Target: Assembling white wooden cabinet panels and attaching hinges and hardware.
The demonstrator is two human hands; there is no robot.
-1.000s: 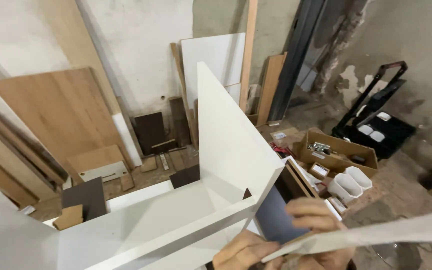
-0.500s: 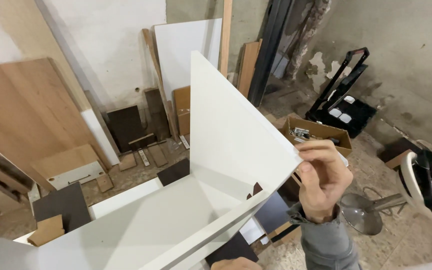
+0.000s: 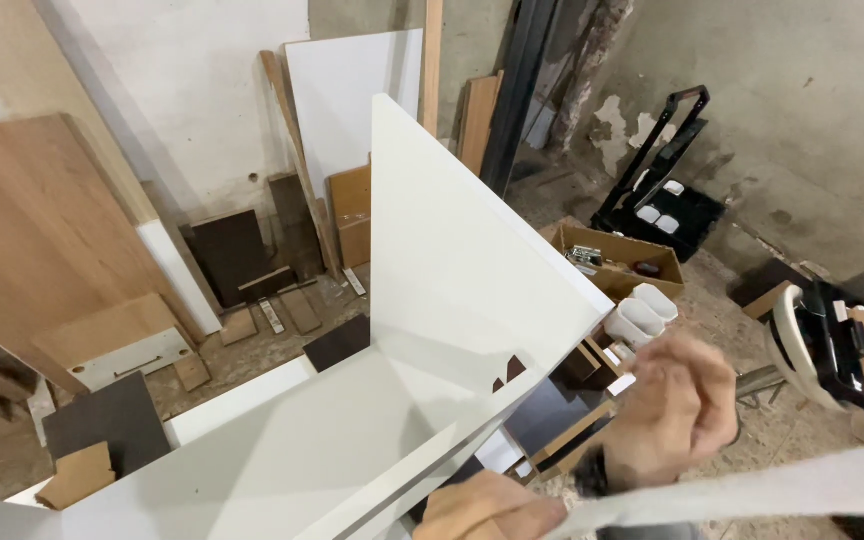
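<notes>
Blurring hides your right hand [image 3: 674,408]: fingers look curled together by the upright white panel's [image 3: 452,270] front corner, on what I cannot tell. Your left hand [image 3: 487,510], cut off below, pinches a pale edging strip [image 3: 752,488]. A brown cardboard box [image 3: 620,258] sits behind.

Pale edge-banding strip [image 3: 752,495], taut, beside upright white panel [image 3: 462,270]
</notes>
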